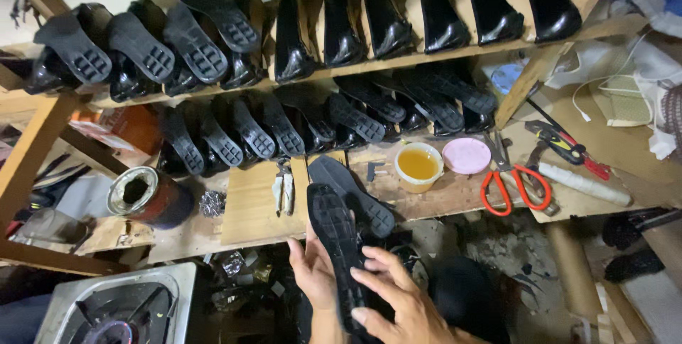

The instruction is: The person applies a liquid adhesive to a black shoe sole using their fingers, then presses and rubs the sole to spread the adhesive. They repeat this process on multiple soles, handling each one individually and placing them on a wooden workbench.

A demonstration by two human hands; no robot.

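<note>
Both hands held a black sole (339,244) low before the surface (256,205), left hand (312,273) cupped behind it, right hand (394,298) pressed flat on top, probably smoothing it; next would need firm, even pressure.

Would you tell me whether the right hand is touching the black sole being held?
Touching: the head view shows the right hand with its fingers lying across the black sole.

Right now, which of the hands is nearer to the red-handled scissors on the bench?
Right. The right hand lies across the black sole, below and left of the red-handled scissors. The left hand grips the sole's far side, farther left.
</note>
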